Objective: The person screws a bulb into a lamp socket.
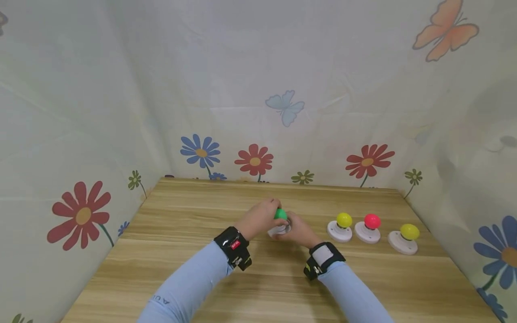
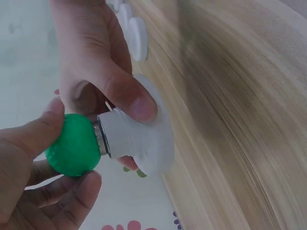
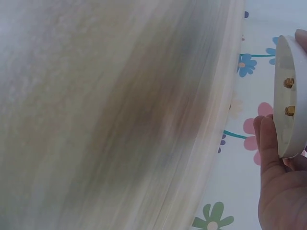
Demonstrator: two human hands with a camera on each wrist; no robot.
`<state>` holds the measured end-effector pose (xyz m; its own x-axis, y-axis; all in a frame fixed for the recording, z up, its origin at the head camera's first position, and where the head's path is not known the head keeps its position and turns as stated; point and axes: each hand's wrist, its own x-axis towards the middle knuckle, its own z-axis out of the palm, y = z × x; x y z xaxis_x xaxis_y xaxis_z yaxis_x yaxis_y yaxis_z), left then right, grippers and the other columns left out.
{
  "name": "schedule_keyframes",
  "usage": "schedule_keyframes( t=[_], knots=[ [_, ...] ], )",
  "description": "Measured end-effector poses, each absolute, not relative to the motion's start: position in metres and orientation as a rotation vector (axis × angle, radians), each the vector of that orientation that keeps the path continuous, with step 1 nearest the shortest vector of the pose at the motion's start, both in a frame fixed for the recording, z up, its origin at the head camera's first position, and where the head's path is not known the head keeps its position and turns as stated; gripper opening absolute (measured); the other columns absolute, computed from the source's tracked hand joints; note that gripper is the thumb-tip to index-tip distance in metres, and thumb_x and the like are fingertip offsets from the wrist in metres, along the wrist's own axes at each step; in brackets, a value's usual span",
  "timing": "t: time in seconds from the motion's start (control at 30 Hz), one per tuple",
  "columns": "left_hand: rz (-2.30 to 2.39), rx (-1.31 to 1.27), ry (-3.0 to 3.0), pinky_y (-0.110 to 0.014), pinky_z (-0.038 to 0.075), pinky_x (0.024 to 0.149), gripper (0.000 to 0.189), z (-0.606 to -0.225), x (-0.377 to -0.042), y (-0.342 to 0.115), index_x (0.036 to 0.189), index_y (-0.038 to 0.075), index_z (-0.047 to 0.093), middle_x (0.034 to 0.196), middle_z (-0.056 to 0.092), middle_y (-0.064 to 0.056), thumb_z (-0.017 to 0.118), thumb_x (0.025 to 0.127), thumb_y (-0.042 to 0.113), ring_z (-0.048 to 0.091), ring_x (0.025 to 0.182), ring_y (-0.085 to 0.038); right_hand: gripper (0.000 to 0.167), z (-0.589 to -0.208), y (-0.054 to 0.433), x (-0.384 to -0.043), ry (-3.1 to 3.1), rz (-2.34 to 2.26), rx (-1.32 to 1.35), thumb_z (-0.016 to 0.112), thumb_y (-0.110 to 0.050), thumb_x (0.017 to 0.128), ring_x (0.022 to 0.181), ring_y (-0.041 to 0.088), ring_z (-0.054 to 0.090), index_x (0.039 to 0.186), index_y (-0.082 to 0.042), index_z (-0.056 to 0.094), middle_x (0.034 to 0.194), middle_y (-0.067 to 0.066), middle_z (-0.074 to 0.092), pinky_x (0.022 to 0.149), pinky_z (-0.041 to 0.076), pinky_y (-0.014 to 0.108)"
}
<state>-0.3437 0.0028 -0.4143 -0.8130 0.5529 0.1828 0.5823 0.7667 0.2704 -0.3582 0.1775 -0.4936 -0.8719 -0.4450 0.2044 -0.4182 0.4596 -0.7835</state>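
Observation:
A round green light bulb (image 2: 74, 144) has its metal screw end at the mouth of a white lamp holder (image 2: 153, 139). My left hand (image 1: 260, 218) pinches the bulb between thumb and fingers. The lamp holder is gripped by its round base in my right hand (image 1: 298, 230), the thumb pressing near the collar in the left wrist view. Both things are held up over the wooden table, tilted. The right wrist view shows the hollow underside of the base (image 3: 284, 129) with brass screws. The bulb's threads are partly hidden in the holder.
To the right on the wooden table (image 1: 194, 287) stand three white lamp holders with bulbs: a yellow bulb (image 1: 344, 220), a red bulb (image 1: 372, 221) and another yellow bulb (image 1: 409, 231). A flower-printed curtain (image 1: 226, 89) surrounds the table's back and sides.

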Motion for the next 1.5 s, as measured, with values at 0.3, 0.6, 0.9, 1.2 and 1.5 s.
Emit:
schedule_keyframes(
  t=[0.3, 0.6, 0.9, 1.2, 1.5],
  knots=[
    [-0.429, -1.065, -2.869, -0.022, 0.050, 0.085, 0.036, -0.4084, -0.3436, 0.0072, 0.121, 0.008, 0.062, 0.117, 0.059, -0.004, 0.071, 0.088, 0.021, 0.058, 0.100, -0.013, 0.066, -0.4913, 0.1778, -0.3561, 2.657, -1.441, -0.786, 0.085, -0.025, 0.072, 0.104, 0.021, 0.060, 0.127, -0.005, 0.054, 0.116, 0.008, 0.063, 0.095, 0.048, 0.044],
    [-0.495, -1.014, -2.918, -0.023, 0.051, 0.089, 0.055, -0.4052, -0.3411, 0.0063, 0.133, 0.006, 0.054, 0.127, 0.057, -0.008, 0.072, 0.087, 0.029, 0.059, 0.106, -0.014, 0.063, -0.4901, 0.1784, -0.3555, 2.648, -1.446, -0.768, 0.085, -0.023, 0.073, 0.101, 0.021, 0.061, 0.125, -0.004, 0.055, 0.114, 0.009, 0.064, 0.093, 0.049, 0.044],
    [-0.586, -0.857, -2.928, -0.016, 0.047, 0.063, 0.049, -0.4068, -0.3386, 0.0051, 0.111, 0.002, 0.057, 0.096, 0.055, -0.005, 0.072, 0.085, 0.041, 0.052, 0.076, -0.010, 0.056, -0.4870, 0.1770, -0.3559, 2.608, -1.424, -0.783, 0.084, -0.025, 0.074, 0.095, 0.017, 0.062, 0.120, -0.008, 0.059, 0.108, 0.006, 0.065, 0.088, 0.051, 0.036],
    [-0.552, -0.835, -2.897, -0.016, 0.045, 0.061, 0.046, -0.4108, -0.3421, 0.0076, 0.109, 0.003, 0.058, 0.094, 0.054, -0.003, 0.072, 0.086, 0.040, 0.051, 0.074, -0.009, 0.065, -0.4869, 0.1759, -0.3557, 2.623, -1.400, -0.768, 0.088, -0.020, 0.069, 0.100, 0.021, 0.061, 0.124, -0.008, 0.055, 0.111, 0.007, 0.064, 0.092, 0.050, 0.043],
    [-0.539, -0.916, -2.848, -0.019, 0.050, 0.074, 0.043, -0.4110, -0.3445, 0.0087, 0.117, 0.006, 0.061, 0.105, 0.059, -0.004, 0.071, 0.086, 0.035, 0.055, 0.087, -0.010, 0.075, -0.4880, 0.1774, -0.3558, 2.629, -1.396, -0.778, 0.085, -0.027, 0.073, 0.104, 0.021, 0.059, 0.134, -0.007, 0.047, 0.118, 0.008, 0.061, 0.093, 0.049, 0.042]
  ],
)
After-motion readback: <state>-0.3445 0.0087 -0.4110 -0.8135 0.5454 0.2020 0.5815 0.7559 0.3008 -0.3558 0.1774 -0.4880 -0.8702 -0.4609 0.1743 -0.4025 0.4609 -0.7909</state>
